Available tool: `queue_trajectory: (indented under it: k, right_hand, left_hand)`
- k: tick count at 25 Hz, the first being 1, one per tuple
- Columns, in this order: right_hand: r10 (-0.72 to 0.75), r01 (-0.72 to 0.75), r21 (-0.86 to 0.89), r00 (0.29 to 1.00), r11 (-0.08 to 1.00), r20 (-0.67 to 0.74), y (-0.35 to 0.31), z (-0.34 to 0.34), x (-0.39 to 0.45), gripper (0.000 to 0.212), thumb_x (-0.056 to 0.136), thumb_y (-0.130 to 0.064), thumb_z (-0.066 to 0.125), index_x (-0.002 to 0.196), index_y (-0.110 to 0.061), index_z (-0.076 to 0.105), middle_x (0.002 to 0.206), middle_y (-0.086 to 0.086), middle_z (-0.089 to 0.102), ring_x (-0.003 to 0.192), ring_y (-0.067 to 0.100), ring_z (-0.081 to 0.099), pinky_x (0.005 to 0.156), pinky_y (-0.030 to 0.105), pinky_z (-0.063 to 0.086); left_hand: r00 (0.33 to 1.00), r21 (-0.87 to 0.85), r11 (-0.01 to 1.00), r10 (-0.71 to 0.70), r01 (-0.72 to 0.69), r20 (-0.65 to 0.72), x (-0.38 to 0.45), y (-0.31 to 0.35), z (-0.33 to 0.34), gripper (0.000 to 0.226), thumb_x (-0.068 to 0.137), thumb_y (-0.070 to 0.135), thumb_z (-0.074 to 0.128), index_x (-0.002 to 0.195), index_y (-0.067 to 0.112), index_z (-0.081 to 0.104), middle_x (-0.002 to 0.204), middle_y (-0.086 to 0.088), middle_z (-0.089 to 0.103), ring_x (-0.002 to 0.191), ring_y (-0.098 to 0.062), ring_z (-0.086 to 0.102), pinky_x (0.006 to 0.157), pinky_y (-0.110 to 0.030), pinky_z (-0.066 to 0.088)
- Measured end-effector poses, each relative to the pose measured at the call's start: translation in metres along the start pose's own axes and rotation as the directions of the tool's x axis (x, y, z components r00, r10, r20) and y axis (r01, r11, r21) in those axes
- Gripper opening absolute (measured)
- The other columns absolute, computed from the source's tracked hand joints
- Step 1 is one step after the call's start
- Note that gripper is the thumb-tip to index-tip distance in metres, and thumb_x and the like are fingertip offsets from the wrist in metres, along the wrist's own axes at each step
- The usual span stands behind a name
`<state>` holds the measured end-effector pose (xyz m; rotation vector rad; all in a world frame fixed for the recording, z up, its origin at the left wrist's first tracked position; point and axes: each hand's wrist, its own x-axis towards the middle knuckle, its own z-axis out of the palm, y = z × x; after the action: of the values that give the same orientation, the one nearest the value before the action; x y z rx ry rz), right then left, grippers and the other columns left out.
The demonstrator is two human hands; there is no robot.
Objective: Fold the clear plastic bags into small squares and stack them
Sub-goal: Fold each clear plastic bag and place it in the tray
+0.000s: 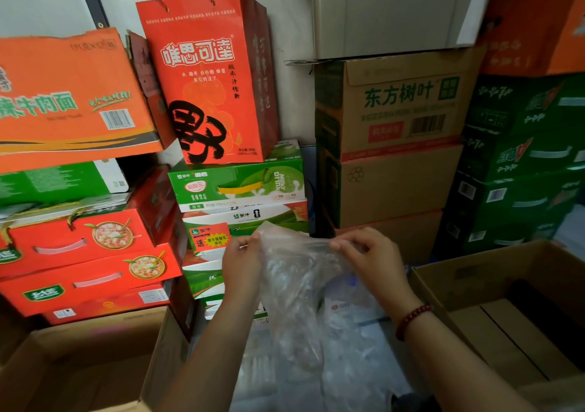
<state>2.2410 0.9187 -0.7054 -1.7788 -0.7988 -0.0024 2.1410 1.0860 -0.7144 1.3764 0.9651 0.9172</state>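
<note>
- Left hand (242,255) pinches the clear plastic bag's (294,278) top edge at 9 o'clock.
- Right hand (368,255), beaded bracelet (411,319) on its wrist, pinches the same edge at 3 o'clock.
- Bag hangs crumpled between open cardboard boxes (493,285).

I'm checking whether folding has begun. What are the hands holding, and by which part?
Both hold one clear plastic bag by its top edge: the left hand pinches the left end, the right hand the right end. The rest hangs unfolded.
</note>
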Motion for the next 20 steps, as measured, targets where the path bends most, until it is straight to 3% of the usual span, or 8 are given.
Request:
queue_trajectory:
  k: [3,5,8,12,14,16,18,20]
  right_hand:
    - [0.033,-0.037,0.064,0.998,0.997,0.055,-0.002,-0.003,0.0,0.018,0.083,-0.023,0.07,0.072,-0.037,0.067,0.078,-0.009,0.068,0.075,0.004,0.063,0.07,0.022,0.053]
    - [0.044,-0.05,0.065,0.995,0.997,0.086,-0.002,-0.003,0.0,0.017,0.084,-0.024,0.069,0.072,-0.036,0.067,0.076,-0.01,0.068,0.074,0.003,0.063,0.069,0.022,0.053]
    - [0.071,-0.072,0.012,0.996,0.997,0.061,-0.001,-0.002,0.001,0.015,0.087,-0.032,0.063,0.073,-0.031,0.065,0.084,-0.007,0.064,0.079,0.009,0.061,0.072,0.026,0.053]
    - [0.051,-0.052,0.051,0.998,0.997,0.025,-0.002,-0.001,0.002,0.008,0.09,-0.037,0.058,0.09,-0.032,0.064,0.099,-0.009,0.058,0.088,0.003,0.057,0.072,0.015,0.046]
    - [0.057,-0.07,0.116,0.993,0.991,0.106,-0.002,0.003,0.001,0.014,0.09,-0.036,0.059,0.103,-0.032,0.065,0.104,-0.013,0.061,0.094,0.0,0.058,0.072,0.012,0.047]
    - [0.079,-0.118,0.187,0.976,0.975,0.205,-0.001,0.008,0.001,0.022,0.089,-0.036,0.06,0.111,-0.03,0.064,0.105,-0.011,0.066,0.098,0.003,0.061,0.08,0.018,0.051]
    - [0.098,-0.17,0.272,0.961,0.947,0.26,0.0,0.01,0.002,0.022,0.089,-0.031,0.062,0.109,-0.023,0.067,0.101,-0.005,0.07,0.096,0.009,0.065,0.083,0.028,0.055]
    - [0.131,-0.207,0.31,0.96,0.928,0.248,0.0,0.01,0.003,0.011,0.088,-0.021,0.064,0.095,-0.015,0.071,0.088,0.0,0.071,0.084,0.011,0.067,0.075,0.028,0.055]
  left_hand:
    - [0.987,0.052,0.996,0.082,-0.075,-0.141,0.003,0.001,-0.003,0.021,0.096,0.028,0.053,0.086,0.009,0.055,0.073,0.002,0.059,0.067,-0.016,0.052,0.059,-0.027,0.037]
    - [0.967,0.051,0.991,0.129,-0.121,-0.218,0.009,0.0,-0.009,0.021,0.096,0.028,0.052,0.085,0.01,0.053,0.073,-0.001,0.064,0.068,-0.019,0.056,0.059,-0.029,0.036]
    - [0.955,0.021,0.978,0.208,-0.208,-0.213,0.008,0.003,-0.013,0.017,0.096,0.023,0.052,0.082,0.013,0.051,0.074,0.0,0.066,0.068,-0.015,0.057,0.062,-0.029,0.037]
    - [0.926,0.091,0.922,0.375,-0.378,0.047,-0.011,0.007,-0.005,0.017,0.094,0.025,0.057,0.077,0.022,0.055,0.072,0.007,0.064,0.067,-0.006,0.057,0.062,-0.022,0.04]
    - [0.889,0.155,0.882,0.417,-0.446,0.188,-0.017,0.004,0.0,0.017,0.092,0.031,0.059,0.078,0.022,0.059,0.072,0.007,0.064,0.064,-0.005,0.057,0.06,-0.02,0.041]
    - [0.845,0.197,0.839,0.439,-0.507,0.305,-0.021,0.001,0.003,0.014,0.091,0.033,0.061,0.077,0.029,0.059,0.075,0.008,0.065,0.069,-0.008,0.06,0.065,-0.027,0.045]
    - [0.8,0.192,0.815,0.442,-0.547,0.406,-0.025,0.001,0.005,0.015,0.091,0.03,0.061,0.076,0.033,0.059,0.077,0.01,0.065,0.077,-0.008,0.062,0.068,-0.029,0.047]
    - [0.777,0.196,0.812,0.41,-0.549,0.478,-0.029,0.004,0.005,0.015,0.09,0.028,0.062,0.076,0.034,0.059,0.079,0.012,0.065,0.08,-0.006,0.062,0.069,-0.024,0.046]
